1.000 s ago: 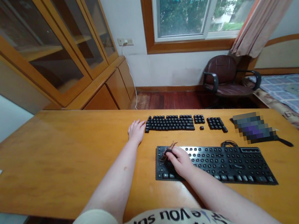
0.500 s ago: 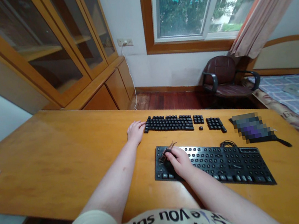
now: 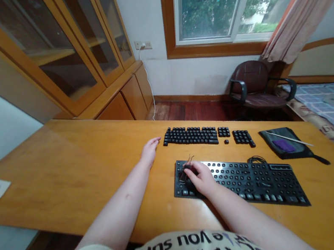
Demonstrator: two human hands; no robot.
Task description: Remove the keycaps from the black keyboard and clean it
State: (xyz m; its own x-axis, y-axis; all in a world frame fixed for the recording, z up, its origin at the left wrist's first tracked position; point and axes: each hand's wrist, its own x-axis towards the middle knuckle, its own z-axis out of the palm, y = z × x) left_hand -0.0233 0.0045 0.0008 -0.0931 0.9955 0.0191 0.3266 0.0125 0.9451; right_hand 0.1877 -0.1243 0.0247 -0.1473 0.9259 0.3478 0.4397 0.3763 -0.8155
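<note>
While the left hand (image 3: 149, 152) extends straight-fingered beside keycaps (image 3: 190, 137), the right hand (image 3: 201, 176) curls over the keyboard (image 3: 253, 176); it pinches a wire-pronged tool (image 3: 187, 166).

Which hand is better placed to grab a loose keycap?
Probably the left hand: it seems empty, beside the loose keycaps, while the right hand grips a thin-pronged tool over the keyboard base.

Black keyboard (image 3: 244, 181), bedsheet (image 3: 324, 98) seemingly blue-grey checked
</note>
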